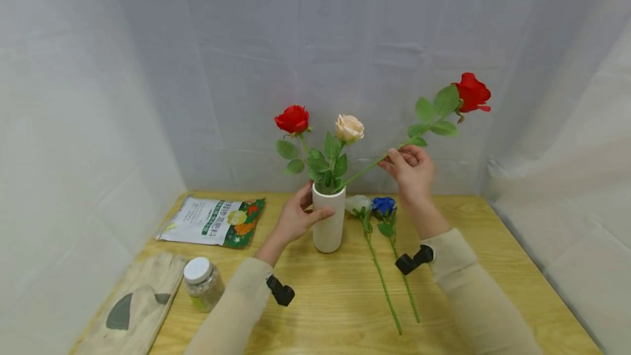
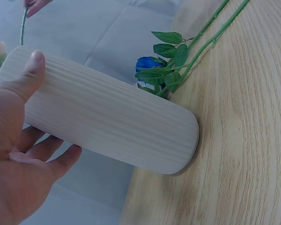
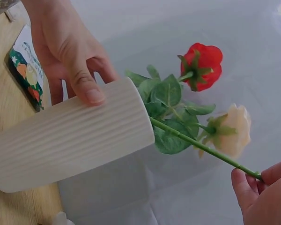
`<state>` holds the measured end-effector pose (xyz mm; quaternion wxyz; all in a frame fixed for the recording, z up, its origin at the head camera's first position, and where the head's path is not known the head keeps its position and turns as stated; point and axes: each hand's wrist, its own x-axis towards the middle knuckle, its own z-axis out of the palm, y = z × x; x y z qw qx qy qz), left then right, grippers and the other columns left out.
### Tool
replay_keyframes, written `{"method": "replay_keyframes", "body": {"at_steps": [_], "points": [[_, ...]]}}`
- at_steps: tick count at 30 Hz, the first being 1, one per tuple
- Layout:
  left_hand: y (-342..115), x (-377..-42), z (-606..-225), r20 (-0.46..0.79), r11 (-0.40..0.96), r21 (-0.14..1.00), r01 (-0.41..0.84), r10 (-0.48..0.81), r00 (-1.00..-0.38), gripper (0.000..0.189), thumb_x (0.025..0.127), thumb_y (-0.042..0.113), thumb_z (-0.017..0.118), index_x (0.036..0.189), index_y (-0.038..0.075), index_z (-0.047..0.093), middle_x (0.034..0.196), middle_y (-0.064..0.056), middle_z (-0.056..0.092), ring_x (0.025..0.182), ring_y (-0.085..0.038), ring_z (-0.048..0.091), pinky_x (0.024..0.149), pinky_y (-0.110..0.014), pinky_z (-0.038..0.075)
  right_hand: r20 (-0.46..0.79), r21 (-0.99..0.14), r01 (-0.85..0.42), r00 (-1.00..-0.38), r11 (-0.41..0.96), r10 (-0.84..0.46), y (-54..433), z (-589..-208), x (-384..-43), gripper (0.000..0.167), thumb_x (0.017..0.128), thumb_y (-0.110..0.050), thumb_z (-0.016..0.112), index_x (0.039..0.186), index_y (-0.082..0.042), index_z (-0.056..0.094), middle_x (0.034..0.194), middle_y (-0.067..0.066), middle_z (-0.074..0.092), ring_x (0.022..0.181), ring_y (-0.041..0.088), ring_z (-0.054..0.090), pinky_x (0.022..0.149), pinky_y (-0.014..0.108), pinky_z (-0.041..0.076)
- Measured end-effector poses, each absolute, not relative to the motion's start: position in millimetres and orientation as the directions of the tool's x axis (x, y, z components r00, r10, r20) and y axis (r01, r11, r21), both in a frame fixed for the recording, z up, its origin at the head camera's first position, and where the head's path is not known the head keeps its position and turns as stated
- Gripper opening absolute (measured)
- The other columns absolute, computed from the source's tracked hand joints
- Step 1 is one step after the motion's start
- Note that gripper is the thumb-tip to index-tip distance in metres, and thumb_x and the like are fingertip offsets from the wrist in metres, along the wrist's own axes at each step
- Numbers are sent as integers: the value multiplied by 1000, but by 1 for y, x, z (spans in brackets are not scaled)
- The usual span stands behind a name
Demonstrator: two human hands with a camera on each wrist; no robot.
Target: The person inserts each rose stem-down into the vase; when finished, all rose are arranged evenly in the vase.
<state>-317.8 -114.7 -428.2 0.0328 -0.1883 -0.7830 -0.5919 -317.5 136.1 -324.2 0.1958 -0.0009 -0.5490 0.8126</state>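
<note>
Close to us trail the stems of the blue rose [image 1: 384,207] and white rose [image 1: 359,204], which our right sleeve [image 1: 475,289] should clear. Beyond, our left hand [image 1: 297,216] grips the standing vase [image 1: 328,230] between thumb and fingers, bracing it; our right hand [image 1: 413,173] pinches the slanting red rose [image 1: 472,93], its stem running to the vase's mouth, and tilting it upright gently should spare the cream rose [image 1: 349,128].

In the head view, the ribbed vase [image 1: 329,232] hides the stem tip of the red rose [image 1: 472,92] I pinch; lower left, a fabric glove [image 1: 142,304] is cropped. The right wrist view cuts off my right hand [image 3: 268,197], lower right.
</note>
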Motion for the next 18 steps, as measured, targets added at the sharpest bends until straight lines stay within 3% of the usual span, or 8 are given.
{"method": "replay_keyframes", "body": {"at_steps": [7, 18], "points": [[-114, -317, -428, 279, 228, 913, 338, 256, -926, 89, 93, 22, 84, 167, 18, 34, 158, -14, 54, 144, -34, 55, 113, -52, 52, 271, -901, -346, -919, -260, 285, 121, -329, -318, 16, 100, 5, 67, 109, -4, 57, 82, -4, 64, 82, 15, 73, 80, 32, 67], [-114, -317, -427, 305, 216, 906, 364, 263, -915, 88, 93, 18, 83, 166, 16, 35, 157, -17, 54, 144, -35, 55, 112, -54, 52, 328, -894, -381, -915, -237, 235, 98, -335, -321, 19, 96, 14, 66, 108, 2, 57, 79, -5, 64, 73, 10, 71, 71, 27, 65]]}}
